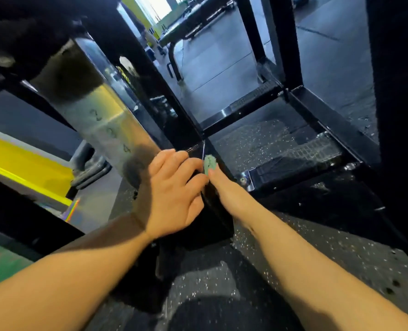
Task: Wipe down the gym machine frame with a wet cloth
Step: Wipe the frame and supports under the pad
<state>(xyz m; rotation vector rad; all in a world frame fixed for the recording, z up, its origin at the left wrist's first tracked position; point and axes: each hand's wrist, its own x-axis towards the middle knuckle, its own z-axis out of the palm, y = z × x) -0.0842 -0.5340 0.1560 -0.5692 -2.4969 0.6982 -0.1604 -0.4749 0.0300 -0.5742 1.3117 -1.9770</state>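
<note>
I see right hand [222, 187] gripping cloth [209, 164] against frame [210, 211], at its 12 o'clock | frame post runs 5-to-11 o'clock | left hand [172, 192] loose, resting on frame at cloth's 9 o'clock

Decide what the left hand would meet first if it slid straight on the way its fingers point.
Most likely the green cloth held by the right hand, just beyond the left hand's fingertips on the black frame; depth is unclear.
</note>
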